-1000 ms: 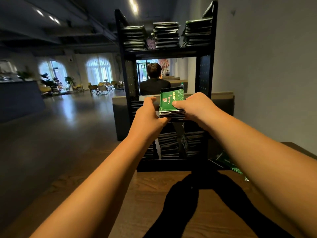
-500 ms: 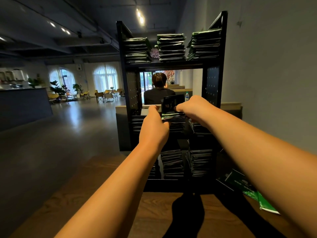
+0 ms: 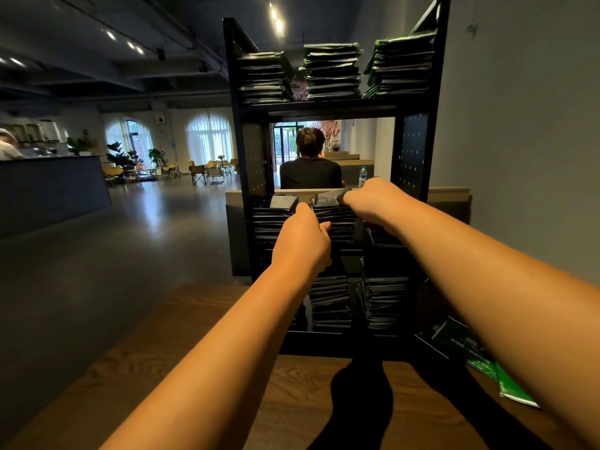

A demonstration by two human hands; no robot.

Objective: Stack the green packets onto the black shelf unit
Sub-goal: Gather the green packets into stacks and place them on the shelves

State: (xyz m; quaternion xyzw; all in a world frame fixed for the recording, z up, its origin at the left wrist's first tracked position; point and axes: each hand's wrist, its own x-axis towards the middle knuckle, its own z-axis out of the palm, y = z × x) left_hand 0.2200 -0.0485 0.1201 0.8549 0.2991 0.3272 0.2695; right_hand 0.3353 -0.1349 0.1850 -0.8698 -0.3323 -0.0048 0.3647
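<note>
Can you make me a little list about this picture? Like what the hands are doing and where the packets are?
Left hand: pinches the left edge of the bundle of flat green packets
Right hand: grips the bundle's right end
Bundle: atop the middle stack, middle level of the tall black metal shelf unit
Top level: three packet stacks
Loose green packets: on the brown wooden table, right of the shelf
Behind: seated person, back turned

I've got one feed: head cam, wide-angle, facing forward and slightly down over the wooden table (image 3: 146,362). Black shelf unit (image 3: 414,151) centre frame, close; edges look fisheye-warped, I think.
</note>
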